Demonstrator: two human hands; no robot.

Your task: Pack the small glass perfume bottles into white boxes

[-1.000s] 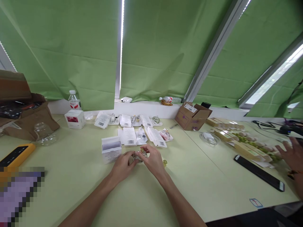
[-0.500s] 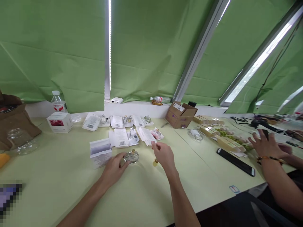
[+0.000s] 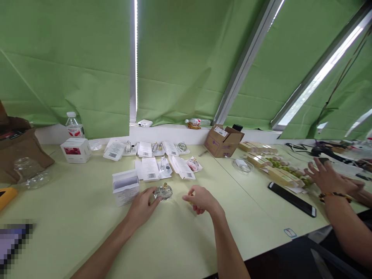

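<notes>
A round glass perfume bottle [image 3: 165,192] with a gold neck stands upright on the table. My left hand [image 3: 144,206] grips its left side between thumb and fingers. To the right of the bottle, my right hand [image 3: 200,198] pinches a small gold cap [image 3: 191,195], mostly hidden by the fingers. An opened white box [image 3: 126,190] stands just left of the bottle, its top flap raised. Behind the hands lie small perfume bottles on white packaging, among them a clear one [image 3: 163,163] and a pink one [image 3: 192,164], beside flattened white cartons [image 3: 150,169].
A brown cardboard box [image 3: 220,144] stands at the back, a white box [image 3: 75,150] at the back left. Clear jars [image 3: 26,170] lie far left. On the right are a dark phone [image 3: 291,198], a coiled white cable [image 3: 242,166] and another person's hands [image 3: 327,176].
My right hand has come down and nearer, from above the table onto the gold cap, and its fingers have closed on it. The left hand stays on the perfume bottle.
</notes>
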